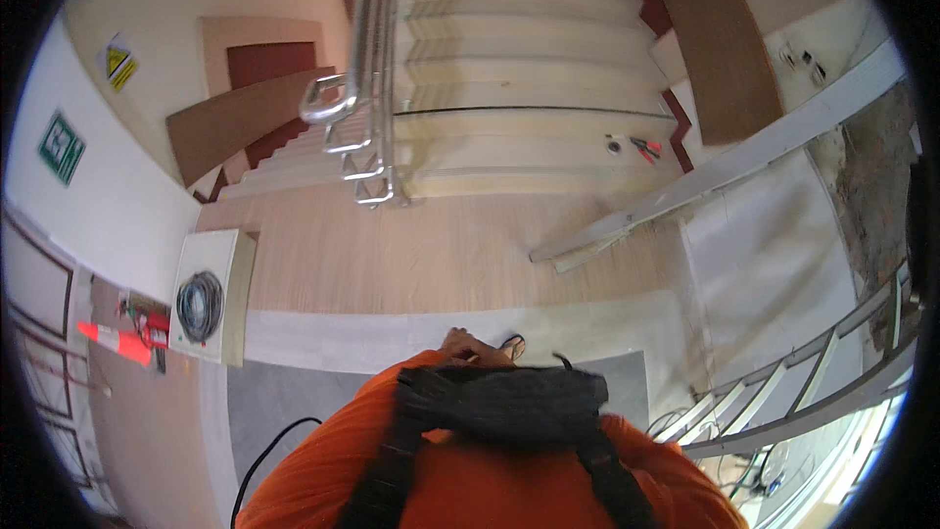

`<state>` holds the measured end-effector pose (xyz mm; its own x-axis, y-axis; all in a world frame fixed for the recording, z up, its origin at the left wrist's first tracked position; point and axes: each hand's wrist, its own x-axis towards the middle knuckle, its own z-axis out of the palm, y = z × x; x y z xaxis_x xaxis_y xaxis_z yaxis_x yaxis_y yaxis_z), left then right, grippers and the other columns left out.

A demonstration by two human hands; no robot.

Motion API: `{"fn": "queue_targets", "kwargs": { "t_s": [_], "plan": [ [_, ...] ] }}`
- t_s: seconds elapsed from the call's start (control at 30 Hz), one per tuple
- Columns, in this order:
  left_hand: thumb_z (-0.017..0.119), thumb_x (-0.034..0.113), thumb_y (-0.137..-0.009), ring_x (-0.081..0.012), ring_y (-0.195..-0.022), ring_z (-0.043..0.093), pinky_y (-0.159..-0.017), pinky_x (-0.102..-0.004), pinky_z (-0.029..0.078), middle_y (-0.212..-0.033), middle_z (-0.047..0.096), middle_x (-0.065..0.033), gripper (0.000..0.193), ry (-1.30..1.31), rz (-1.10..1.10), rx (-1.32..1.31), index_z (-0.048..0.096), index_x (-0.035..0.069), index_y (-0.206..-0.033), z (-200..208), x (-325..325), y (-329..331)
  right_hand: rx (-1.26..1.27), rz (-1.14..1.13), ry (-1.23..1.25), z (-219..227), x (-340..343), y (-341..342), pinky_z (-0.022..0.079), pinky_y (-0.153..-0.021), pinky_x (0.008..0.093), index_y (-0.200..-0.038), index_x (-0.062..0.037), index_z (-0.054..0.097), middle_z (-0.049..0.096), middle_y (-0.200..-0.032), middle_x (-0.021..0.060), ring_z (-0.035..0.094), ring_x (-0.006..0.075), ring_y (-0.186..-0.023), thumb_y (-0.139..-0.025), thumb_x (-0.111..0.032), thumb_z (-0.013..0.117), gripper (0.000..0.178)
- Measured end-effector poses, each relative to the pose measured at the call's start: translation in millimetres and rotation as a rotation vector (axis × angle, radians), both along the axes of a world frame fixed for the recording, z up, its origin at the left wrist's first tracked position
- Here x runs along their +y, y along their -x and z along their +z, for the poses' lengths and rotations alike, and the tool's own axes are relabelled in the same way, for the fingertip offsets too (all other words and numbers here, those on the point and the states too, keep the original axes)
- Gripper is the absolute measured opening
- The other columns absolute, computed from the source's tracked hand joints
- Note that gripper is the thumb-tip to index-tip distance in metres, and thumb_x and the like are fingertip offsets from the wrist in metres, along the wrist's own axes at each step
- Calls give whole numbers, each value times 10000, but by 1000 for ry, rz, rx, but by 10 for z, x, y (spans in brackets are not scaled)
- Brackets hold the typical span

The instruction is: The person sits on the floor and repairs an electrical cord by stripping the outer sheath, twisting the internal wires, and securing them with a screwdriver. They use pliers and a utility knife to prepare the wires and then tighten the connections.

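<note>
Near landing edge: one hand by sandal, which hand and grip can't tell; other hand hidden.
Stairs: pliers lying untouched.
Progress: nothing picked up yet.

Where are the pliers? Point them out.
The red-handled pliers lie on a lower stair step, right of centre in the head view, beside a small round grey object.

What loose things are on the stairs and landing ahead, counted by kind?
Brown boards: 2
Long pale beam: 1
Cable coil: 1
Red-handled pliers: 1
Total: 5
</note>
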<state>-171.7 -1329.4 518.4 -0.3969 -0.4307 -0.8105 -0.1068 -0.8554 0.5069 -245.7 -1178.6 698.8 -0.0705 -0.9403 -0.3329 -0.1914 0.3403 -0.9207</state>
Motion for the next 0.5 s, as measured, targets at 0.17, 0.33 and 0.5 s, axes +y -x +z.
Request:
{"fn": "queue_targets", "kwargs": {
  "t_s": [0.17, 0.33, 0.5],
  "plan": [
    [555, 296, -984, -335, -1038, 615, -886, -453, 545, -969, 698, -122, 255, 38, -47, -30, 639, 74, -1077, 55, -905, 538, -35, 169, 43, 4, -906, 1023, 544, -874, 327, -1245, -42, 667, 717, -1136, 74, 686, 216, -1049, -1024, -270, 625, 320],
    [563, 336, -971, -346, -1151, 596, -942, -474, 523, -1022, 713, -146, 323, 16, -56, 24, 659, 62, -1114, 167, -1760, 845, -63, 271, 56, 141, -1843, 1770, 544, -870, 328, -1220, -38, 671, 717, -1114, 75, 683, 209, -1035, -1007, -268, 632, 316],
    [571, 376, -957, -357, -1264, 577, -998, -495, 502, -1075, 729, -170, 393, -109, 8, 189, 679, 51, -1150, 45, -2899, 1465, -160, 294, 25, -111, -2931, 2346, 545, -867, 328, -1196, -33, 674, 717, -1093, 75, 680, 202, -1020, -991, -265, 640, 312]
  ]
}}
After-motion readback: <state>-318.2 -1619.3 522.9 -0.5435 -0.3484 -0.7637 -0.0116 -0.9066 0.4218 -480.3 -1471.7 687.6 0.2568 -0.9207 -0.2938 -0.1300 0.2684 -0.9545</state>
